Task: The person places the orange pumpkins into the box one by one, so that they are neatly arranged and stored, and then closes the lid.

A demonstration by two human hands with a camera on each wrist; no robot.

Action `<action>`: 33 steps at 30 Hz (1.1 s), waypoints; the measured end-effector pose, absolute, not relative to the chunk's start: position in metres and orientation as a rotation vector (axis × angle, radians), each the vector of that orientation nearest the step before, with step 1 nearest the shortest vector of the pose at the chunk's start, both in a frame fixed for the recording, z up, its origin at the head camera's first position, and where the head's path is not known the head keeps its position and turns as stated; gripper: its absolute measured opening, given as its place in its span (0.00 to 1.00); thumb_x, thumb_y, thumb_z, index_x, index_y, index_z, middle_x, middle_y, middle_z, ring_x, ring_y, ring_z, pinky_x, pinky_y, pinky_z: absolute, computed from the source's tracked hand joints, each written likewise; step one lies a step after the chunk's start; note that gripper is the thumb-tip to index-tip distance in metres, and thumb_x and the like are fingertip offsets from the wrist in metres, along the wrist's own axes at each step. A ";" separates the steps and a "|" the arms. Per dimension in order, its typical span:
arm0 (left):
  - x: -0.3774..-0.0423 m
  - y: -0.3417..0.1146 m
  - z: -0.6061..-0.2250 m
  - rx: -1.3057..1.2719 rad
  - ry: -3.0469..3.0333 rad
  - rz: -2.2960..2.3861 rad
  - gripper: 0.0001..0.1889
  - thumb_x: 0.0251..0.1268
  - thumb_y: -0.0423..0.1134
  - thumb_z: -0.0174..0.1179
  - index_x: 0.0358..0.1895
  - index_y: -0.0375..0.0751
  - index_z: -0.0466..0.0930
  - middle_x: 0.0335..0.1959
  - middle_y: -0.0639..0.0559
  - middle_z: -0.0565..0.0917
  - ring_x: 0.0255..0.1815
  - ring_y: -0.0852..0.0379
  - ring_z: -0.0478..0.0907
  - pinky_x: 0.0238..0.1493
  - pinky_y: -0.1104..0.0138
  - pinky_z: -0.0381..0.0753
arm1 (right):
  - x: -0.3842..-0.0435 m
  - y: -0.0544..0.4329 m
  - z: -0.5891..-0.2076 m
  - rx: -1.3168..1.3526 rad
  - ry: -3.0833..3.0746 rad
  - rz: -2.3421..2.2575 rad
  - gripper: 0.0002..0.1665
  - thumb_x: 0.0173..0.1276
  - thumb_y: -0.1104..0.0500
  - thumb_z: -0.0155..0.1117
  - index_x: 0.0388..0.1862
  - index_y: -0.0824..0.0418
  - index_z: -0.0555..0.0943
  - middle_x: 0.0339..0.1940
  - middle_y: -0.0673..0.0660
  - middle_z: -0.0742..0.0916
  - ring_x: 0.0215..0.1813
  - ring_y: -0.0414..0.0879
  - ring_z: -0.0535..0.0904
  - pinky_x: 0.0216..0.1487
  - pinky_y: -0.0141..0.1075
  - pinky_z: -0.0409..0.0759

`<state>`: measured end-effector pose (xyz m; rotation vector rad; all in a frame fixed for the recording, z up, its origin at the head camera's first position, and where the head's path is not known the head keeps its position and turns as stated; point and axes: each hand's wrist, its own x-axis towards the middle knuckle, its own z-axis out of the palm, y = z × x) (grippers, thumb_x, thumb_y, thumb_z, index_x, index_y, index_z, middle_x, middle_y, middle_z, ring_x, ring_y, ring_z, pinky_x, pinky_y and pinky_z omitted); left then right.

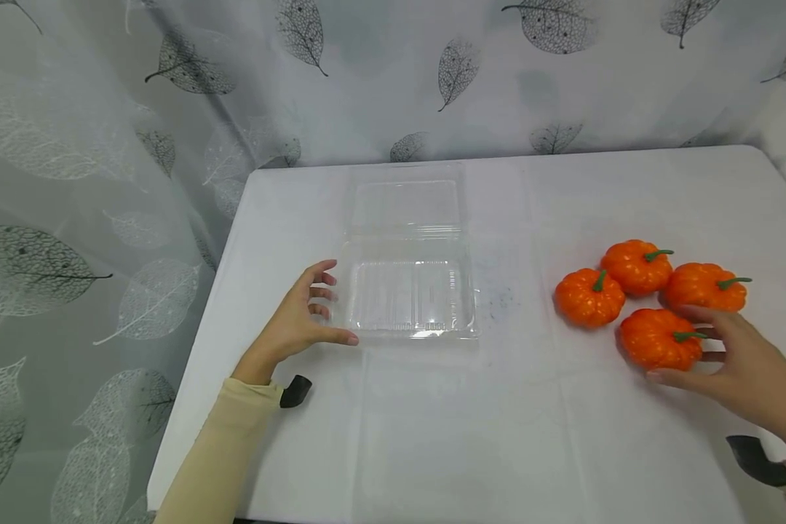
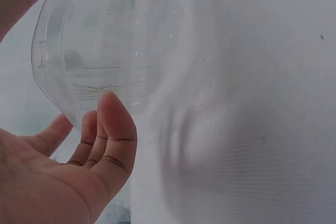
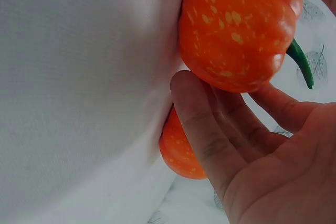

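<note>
Several small orange pumpkins with green stems sit in a cluster on the right of the table. My right hand is at the nearest pumpkin, thumb on its near side and fingers on its far right side. In the right wrist view, the fingers of my right hand lie close against that pumpkin, fairly straight; a firm hold does not show. A clear plastic clamshell box lies with its lid unfolded backward. Beside its left edge my left hand has its thumb and fingers spread, near the box wall.
Other pumpkins stand close behind and to the left of the nearest one. The white-covered table has its far edge by a leaf-patterned curtain, which also hangs along the left side.
</note>
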<state>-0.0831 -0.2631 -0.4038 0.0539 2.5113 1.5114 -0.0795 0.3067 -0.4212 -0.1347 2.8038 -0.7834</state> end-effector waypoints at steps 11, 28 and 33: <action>-0.085 -0.263 -0.404 0.068 2.485 1.551 0.63 0.33 0.35 0.87 0.78 0.47 0.57 0.61 0.40 0.69 0.55 0.44 0.72 0.48 0.59 0.79 | -0.077 0.308 -0.422 -0.133 2.780 -0.718 0.66 0.47 0.42 0.85 0.71 0.76 0.58 0.64 0.81 0.64 0.54 0.77 0.65 0.45 0.69 0.76; -0.083 -0.266 -0.404 0.053 2.482 1.535 0.60 0.35 0.35 0.87 0.78 0.47 0.59 0.57 0.39 0.69 0.46 0.45 0.72 0.42 0.64 0.76 | -0.077 0.274 -0.410 -0.589 2.529 -1.096 0.52 0.50 0.62 0.85 0.72 0.62 0.69 0.62 0.30 0.72 0.55 0.22 0.69 0.44 0.26 0.79; -0.082 -0.267 -0.404 0.048 2.459 1.557 0.60 0.35 0.34 0.86 0.78 0.48 0.59 0.56 0.38 0.68 0.41 0.46 0.71 0.38 0.66 0.73 | -0.085 0.246 -0.392 -0.739 2.362 -1.197 0.51 0.52 0.65 0.82 0.75 0.55 0.68 0.66 0.41 0.75 0.59 0.31 0.72 0.48 0.31 0.80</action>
